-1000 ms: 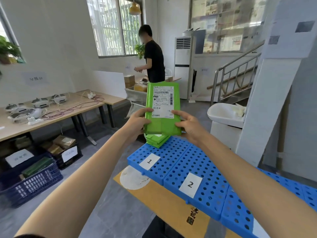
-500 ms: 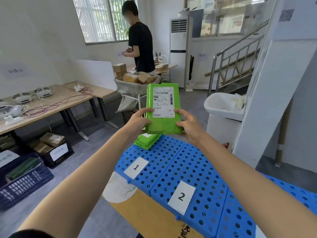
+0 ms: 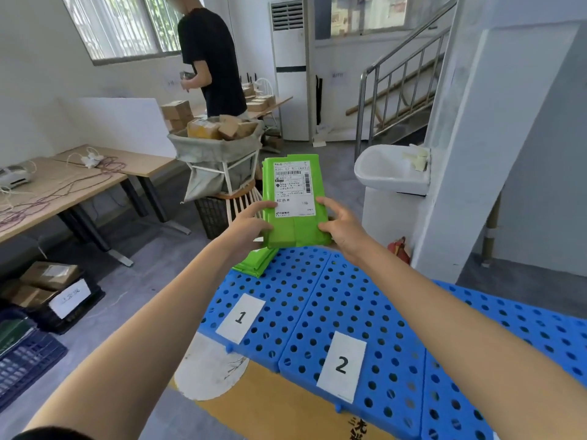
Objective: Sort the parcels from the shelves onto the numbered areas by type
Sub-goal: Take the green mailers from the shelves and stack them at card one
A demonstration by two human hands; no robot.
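I hold a green parcel (image 3: 297, 230) with a white shipping label upright in both hands, above the far end of the blue perforated panel marked 1 (image 3: 279, 300). My left hand (image 3: 251, 228) grips its left edge and my right hand (image 3: 341, 230) grips its right edge. Under it, more green parcels (image 3: 255, 265) lie stacked on the far corner of area 1. The panel marked 2 (image 3: 359, 312) lies to the right with nothing on it.
A cloth cart (image 3: 219, 157) full of brown boxes stands ahead, a person in black (image 3: 212, 58) behind it. Wooden desks (image 3: 63, 188) with cables line the left, crates (image 3: 47, 290) of parcels below. A white sink (image 3: 390, 169) and pillar (image 3: 495, 138) are on the right.
The view has tilted down and come nearer the blue panels. The parcel stays in both hands and now sits lower over the far end of area 1.
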